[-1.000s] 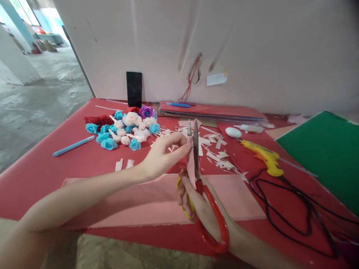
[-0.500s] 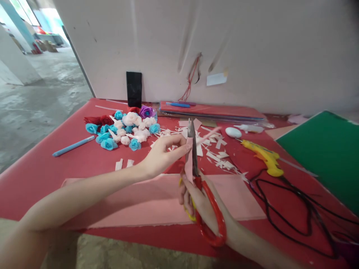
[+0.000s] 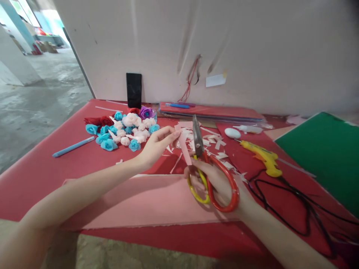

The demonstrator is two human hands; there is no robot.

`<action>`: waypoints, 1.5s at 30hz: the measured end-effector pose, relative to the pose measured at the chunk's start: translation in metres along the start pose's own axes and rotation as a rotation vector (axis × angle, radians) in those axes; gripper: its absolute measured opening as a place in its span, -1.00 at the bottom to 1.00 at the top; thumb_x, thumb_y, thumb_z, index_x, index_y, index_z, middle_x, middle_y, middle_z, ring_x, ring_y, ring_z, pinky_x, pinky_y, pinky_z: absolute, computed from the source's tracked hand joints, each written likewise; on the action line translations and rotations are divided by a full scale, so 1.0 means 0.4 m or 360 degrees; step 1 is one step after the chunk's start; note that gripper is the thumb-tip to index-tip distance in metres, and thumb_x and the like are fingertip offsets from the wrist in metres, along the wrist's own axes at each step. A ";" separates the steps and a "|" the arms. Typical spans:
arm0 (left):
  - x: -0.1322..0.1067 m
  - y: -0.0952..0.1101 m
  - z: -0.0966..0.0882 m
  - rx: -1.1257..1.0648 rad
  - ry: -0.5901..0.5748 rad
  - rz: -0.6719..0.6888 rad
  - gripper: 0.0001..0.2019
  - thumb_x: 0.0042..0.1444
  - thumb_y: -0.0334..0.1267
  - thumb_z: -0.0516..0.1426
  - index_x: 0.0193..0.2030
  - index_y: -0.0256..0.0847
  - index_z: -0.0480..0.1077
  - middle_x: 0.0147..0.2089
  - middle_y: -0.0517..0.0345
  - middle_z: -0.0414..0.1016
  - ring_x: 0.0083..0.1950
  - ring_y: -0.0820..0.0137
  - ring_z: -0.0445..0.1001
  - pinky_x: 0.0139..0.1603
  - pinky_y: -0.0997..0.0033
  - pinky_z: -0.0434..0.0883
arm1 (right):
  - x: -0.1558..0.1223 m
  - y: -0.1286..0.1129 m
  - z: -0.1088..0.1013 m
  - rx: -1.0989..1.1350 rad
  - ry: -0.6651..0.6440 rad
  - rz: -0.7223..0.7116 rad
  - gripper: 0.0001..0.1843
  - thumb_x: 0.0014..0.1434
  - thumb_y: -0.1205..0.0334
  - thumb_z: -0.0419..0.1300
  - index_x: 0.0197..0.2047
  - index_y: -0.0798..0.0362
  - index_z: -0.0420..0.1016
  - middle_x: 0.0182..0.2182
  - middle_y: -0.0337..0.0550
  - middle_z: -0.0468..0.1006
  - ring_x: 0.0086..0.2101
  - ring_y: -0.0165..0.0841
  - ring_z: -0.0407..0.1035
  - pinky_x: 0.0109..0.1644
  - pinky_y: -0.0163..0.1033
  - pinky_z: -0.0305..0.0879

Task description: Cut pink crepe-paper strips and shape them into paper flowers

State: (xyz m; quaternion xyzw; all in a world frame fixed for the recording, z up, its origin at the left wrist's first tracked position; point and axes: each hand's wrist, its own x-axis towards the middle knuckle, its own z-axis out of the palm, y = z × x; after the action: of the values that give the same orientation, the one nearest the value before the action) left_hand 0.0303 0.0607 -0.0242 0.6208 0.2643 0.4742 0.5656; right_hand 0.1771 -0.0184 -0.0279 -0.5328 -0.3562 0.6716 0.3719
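Between my two hands stretches a narrow pink paper strip (image 3: pixel 184 147). The fingertips of my left hand (image 3: pixel 162 144) pinch its upper end. My right hand (image 3: pixel 217 179) holds scissors (image 3: pixel 198 140) with one red and one yellow handle loop, and its fingertips touch the strip's lower end. The scissor blades point away from me, close together, to the right of the strip. Under my hands lies a long folded sheet of pink paper (image 3: pixel 134 201). Pale paper scraps (image 3: pixel 214 142) are scattered on the red table behind my hands.
Blue, white, red and purple paper flowers (image 3: pixel 123 129) are heaped at left, by a blue pen (image 3: pixel 73 146). A dark phone (image 3: pixel 134 90) leans on the wall. At right lie a yellow glue gun (image 3: pixel 260 155), its black cord (image 3: pixel 266 201) and a green sheet (image 3: pixel 322 157).
The scissors have moved right and off the strip, which was between or against the blades. My left hand has shifted slightly left. A thin cut sliver now lies below the strip.
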 end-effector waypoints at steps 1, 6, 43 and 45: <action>0.001 -0.003 0.000 -0.0021 -0.0011 0.0014 -0.74 0.12 -0.20 0.03 -0.55 -0.25 0.20 -0.56 0.32 0.21 -0.48 0.60 0.21 -0.35 0.57 0.22 | 0.004 0.000 -0.003 0.0027 0.0000 -0.0040 -0.59 0.02 -0.10 0.10 -0.56 0.10 0.32 -0.82 -0.37 0.13 -0.76 -0.58 -0.01 -0.71 -0.42 -0.09; 0.000 -0.006 0.003 0.0026 -0.0054 0.0073 -0.71 0.11 -0.12 0.04 -0.53 -0.24 0.20 -0.56 0.33 0.20 -0.49 0.60 0.21 -0.35 0.56 0.24 | 0.006 0.000 -0.005 0.0112 -0.0026 -0.0380 -0.66 -0.02 -0.07 0.19 -0.52 0.03 0.28 -0.79 -0.39 0.19 -0.74 -0.55 0.02 -0.67 -0.38 -0.01; -0.039 0.033 0.032 -0.0480 -0.0370 -0.0204 -0.95 -0.02 -0.36 0.17 -0.40 -0.25 0.47 -0.49 0.23 0.43 -0.46 0.60 0.37 -0.37 0.58 0.35 | -0.045 -0.019 0.036 0.0272 0.0243 -0.0700 -0.66 -0.13 0.26 0.31 -0.32 -0.05 0.22 -0.63 -0.45 0.33 -0.76 -0.61 0.04 -0.70 -0.40 -0.01; -0.033 0.030 0.023 -0.0570 -0.0623 -0.0232 -0.87 -0.01 -0.34 0.18 -0.27 -0.21 0.48 -0.45 0.21 0.45 -0.44 0.59 0.37 -0.38 0.59 0.34 | -0.052 -0.024 0.037 0.0304 0.0178 -0.0609 -0.68 -0.16 0.25 0.32 -0.36 -0.03 0.26 -0.71 -0.47 0.25 -0.78 -0.61 -0.01 -0.71 -0.39 -0.04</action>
State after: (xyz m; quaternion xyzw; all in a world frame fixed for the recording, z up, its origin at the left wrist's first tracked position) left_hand 0.0304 0.0424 -0.0157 0.5700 0.1059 0.3424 0.7394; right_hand 0.1668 -0.0333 -0.0077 -0.4543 -0.3645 0.5889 0.5604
